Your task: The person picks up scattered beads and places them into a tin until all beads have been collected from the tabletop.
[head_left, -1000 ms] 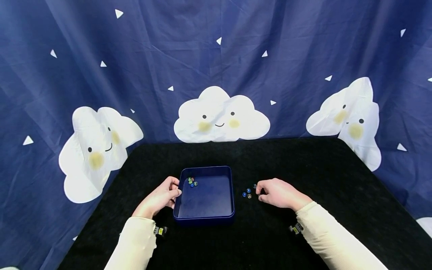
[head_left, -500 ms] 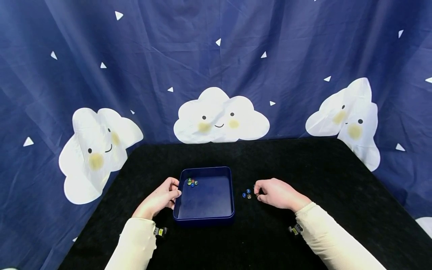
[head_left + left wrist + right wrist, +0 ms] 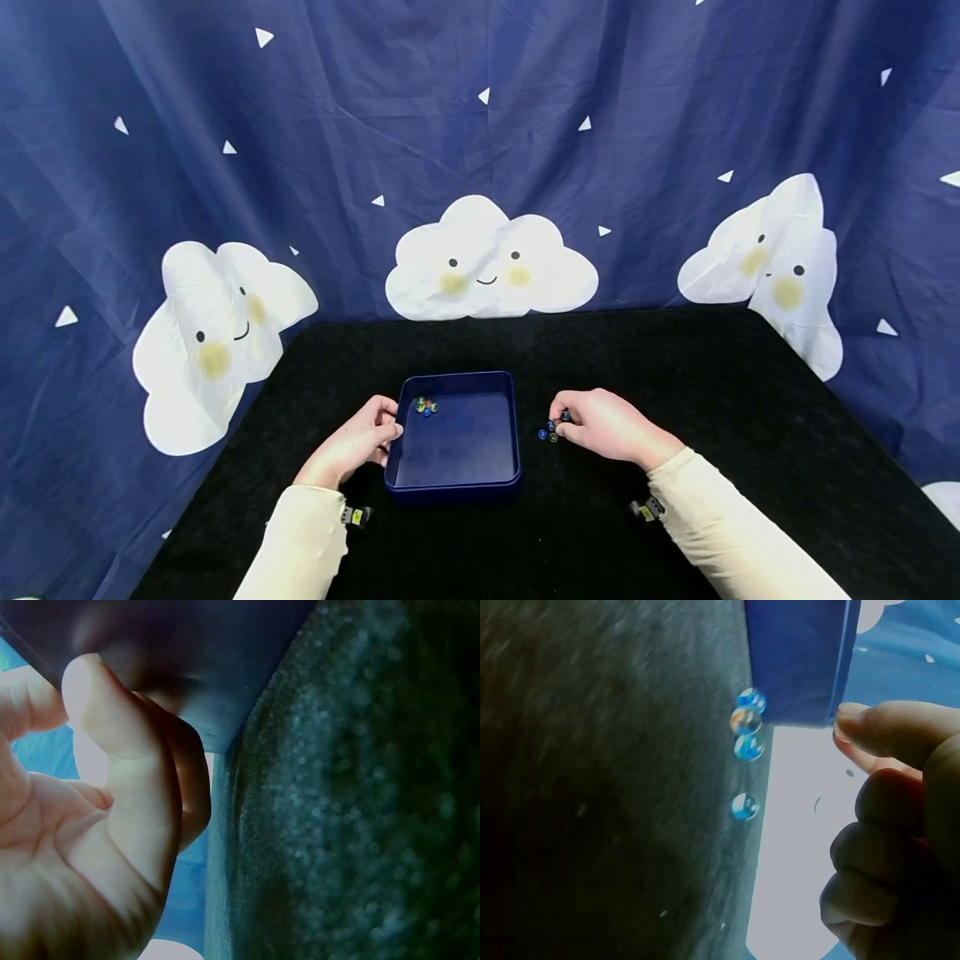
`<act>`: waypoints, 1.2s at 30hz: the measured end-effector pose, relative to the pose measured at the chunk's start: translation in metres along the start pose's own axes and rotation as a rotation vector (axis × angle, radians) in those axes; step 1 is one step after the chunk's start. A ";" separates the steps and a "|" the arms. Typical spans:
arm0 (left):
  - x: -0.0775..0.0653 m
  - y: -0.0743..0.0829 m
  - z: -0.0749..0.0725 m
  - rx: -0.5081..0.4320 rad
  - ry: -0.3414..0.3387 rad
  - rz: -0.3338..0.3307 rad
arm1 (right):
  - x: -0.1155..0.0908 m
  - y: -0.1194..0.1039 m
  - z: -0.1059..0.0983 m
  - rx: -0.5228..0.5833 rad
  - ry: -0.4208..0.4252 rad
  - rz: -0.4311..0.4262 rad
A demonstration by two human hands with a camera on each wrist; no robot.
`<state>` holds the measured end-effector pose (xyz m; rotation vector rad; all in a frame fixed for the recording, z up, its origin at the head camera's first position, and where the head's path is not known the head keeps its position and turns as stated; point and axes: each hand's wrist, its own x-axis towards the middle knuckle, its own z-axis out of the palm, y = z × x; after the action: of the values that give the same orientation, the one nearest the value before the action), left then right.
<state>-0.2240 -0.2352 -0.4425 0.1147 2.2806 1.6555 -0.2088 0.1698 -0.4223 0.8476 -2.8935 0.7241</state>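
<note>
- Head view: gripped the left wall of a shallow, square, dark-blue tray [image 3: 461, 454] in the left hand [image 3: 356, 440], clamped on it with thumb and fingers, in the near middle of a black cloth-covered table [image 3: 637, 354].
- Head view: counted in a small cluster of round, glassy green, red and blue marbles [image 3: 427, 412] toward the tray's far left corner.
- Head view: lowered the curled right hand [image 3: 607, 423] to loose, round, glassy blue and amber marbles [image 3: 542, 435] just right of the tray.
- Head view: glimpsed a navy fabric curtain [image 3: 337, 92] with white clouds [image 3: 555, 283] at the far side.
- Left wrist view: pressed the thumb [image 3: 139, 795] to the tray, with another finger bent behind.
- Right wrist view: held thumb and index tips together, other fingers folded; could not tell whether round a marble. Made out four loose marbles on the cloth, apart from the fingertips.
</note>
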 end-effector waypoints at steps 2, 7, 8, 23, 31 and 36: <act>0.000 0.000 0.000 -0.012 -0.002 -0.004 | 0.001 -0.003 0.000 0.000 0.012 -0.018; -0.001 0.001 -0.001 -0.020 -0.010 -0.001 | 0.006 -0.013 -0.002 0.009 0.044 -0.042; -0.001 0.001 -0.001 -0.022 -0.009 -0.001 | 0.008 -0.015 -0.003 0.012 0.049 -0.046; 0.000 0.002 -0.001 -0.038 -0.019 0.003 | 0.025 -0.031 0.000 -0.002 0.071 -0.097; -0.001 0.003 0.000 -0.033 -0.024 0.008 | 0.034 -0.037 0.006 -0.026 0.060 -0.083; -0.002 0.004 0.000 -0.031 -0.021 0.002 | 0.039 -0.042 0.009 -0.038 0.059 -0.091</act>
<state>-0.2227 -0.2342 -0.4388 0.1260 2.2389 1.6824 -0.2195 0.1152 -0.4056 0.9304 -2.7868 0.6721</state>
